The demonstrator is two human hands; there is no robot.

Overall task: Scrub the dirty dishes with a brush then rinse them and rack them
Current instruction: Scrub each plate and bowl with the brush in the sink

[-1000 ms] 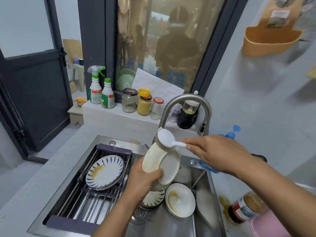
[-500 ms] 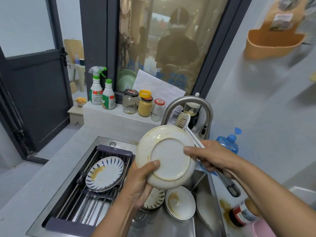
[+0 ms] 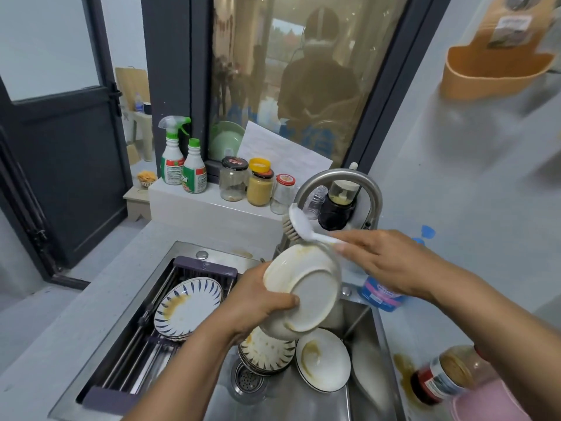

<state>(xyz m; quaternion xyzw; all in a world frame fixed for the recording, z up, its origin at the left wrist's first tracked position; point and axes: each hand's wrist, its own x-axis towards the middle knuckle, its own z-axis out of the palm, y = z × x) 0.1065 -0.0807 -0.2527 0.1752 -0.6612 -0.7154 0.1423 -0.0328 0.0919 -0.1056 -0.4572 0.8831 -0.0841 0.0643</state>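
A: Fingers first. What do we log for the left?

B: Left hand (image 3: 258,302) is clamped on the left rim of the cream plate (image 3: 308,287). The thumb lies across the underside and the other fingers are hidden behind it. We see the plate tilted, foot ring toward us, held up over the sink (image 3: 306,402).

A: The right?

B: Right hand (image 3: 391,262) is closed on the white handle of the brush (image 3: 299,223), fingers (image 3: 349,238) lying close along it. The brush head sits just above the plate's upper rim, bristles facing down-left. We cannot tell whether they touch.

A: Outward from there?

B: Under the held plate we note a stack of patterned plates (image 3: 267,355) by the drain (image 3: 247,379). Just beside the stack is a white plate (image 3: 323,360) with a brown smear. To the left, a blue-striped plate (image 3: 188,308), also smeared, lies on the rack (image 3: 209,265) spanning the sink.

A: Farther out?

B: The faucet (image 3: 340,176) arches behind the brush. We see jars (image 3: 259,186) and two green-capped bottles (image 3: 194,168) on the ledge. A red-labelled jar (image 3: 440,378) stands on the right counter beside a brown spill (image 3: 403,367).
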